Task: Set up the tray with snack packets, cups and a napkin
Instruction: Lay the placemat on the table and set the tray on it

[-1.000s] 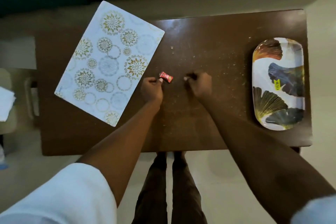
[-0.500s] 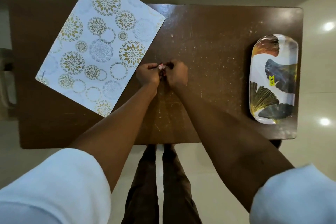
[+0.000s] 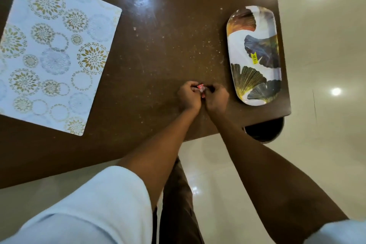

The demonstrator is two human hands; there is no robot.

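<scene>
A small red snack packet (image 3: 201, 86) is pinched between both hands over the brown table (image 3: 158, 49). My left hand (image 3: 189, 96) grips its left end and my right hand (image 3: 216, 98) grips its right end; most of the packet is hidden by fingers. The oval tray (image 3: 255, 55), white with leaf prints and a yellow price sticker, lies at the table's right end, just right of my right hand. Nothing lies in it. No cups or napkin are in view.
A white placemat (image 3: 53, 53) with gold and grey circular patterns lies on the table's left part, overhanging the far edge. Crumbs speckle the tabletop. A dark round stool (image 3: 264, 130) shows under the table's right corner. Glossy floor lies to the right.
My right hand came over to the packet held by my left, and now both grip it. The pair of hands sits nearer the tray as the view shifted left.
</scene>
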